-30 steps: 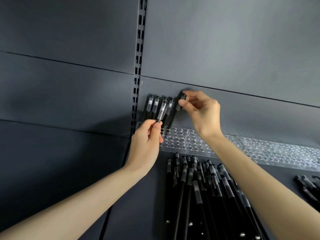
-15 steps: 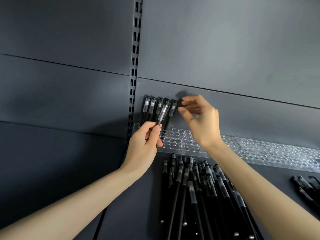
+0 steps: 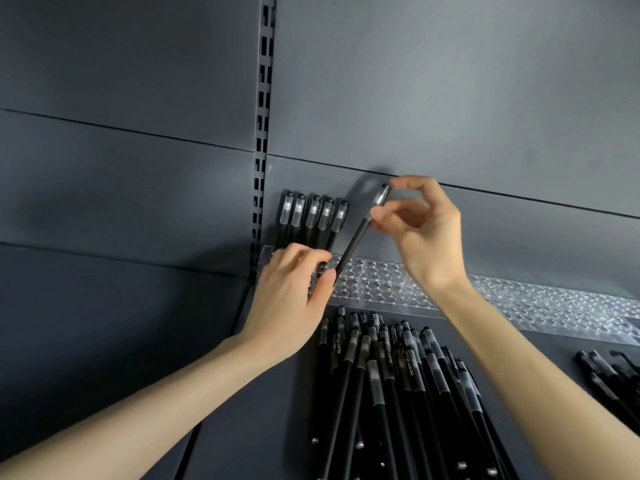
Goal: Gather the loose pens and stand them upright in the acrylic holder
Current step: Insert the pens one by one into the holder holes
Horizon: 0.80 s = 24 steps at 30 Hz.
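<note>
Fingers (image 3: 382, 216) of the right hand (image 3: 426, 233) pinch a tilted pen (image 3: 360, 233); the left hand (image 3: 291, 292) steadies its tip at the holder (image 3: 381, 282); misaligned, it could knock the standing pens (image 3: 313, 216)

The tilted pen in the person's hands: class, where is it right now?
In the head view, the tilted pen leans just right of the five standing pens, between both hands, above the acrylic holder.

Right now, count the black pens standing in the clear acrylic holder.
5, side by side at the holder's left end. A sixth, tilted, is in the right hand.
</note>
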Tool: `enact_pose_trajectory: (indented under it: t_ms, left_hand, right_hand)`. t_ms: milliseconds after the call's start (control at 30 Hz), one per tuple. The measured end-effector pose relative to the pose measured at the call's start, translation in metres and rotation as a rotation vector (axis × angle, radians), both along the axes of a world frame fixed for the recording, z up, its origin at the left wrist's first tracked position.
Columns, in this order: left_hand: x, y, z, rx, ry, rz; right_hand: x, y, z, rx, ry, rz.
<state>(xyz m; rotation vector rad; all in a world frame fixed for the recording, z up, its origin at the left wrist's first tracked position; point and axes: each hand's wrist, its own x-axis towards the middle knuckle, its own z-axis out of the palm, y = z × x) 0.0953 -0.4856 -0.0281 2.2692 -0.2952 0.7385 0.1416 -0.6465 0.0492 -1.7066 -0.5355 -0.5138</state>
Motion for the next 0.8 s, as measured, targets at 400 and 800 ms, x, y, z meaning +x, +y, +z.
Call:
enact_pose_trajectory:
  t_ms: [400,800]
  left_hand:
    - [0.004,0.006,-0.016,0.477,-0.025,0.103]
    - [0.003,0.006,-0.013,0.474,-0.01,0.098]
  right_hand:
    - [0.026,0.012,-0.012,-0.142,-0.117,-0.159]
    - [0.026,0.013,-0.026,-0.362,-0.12,-0.189]
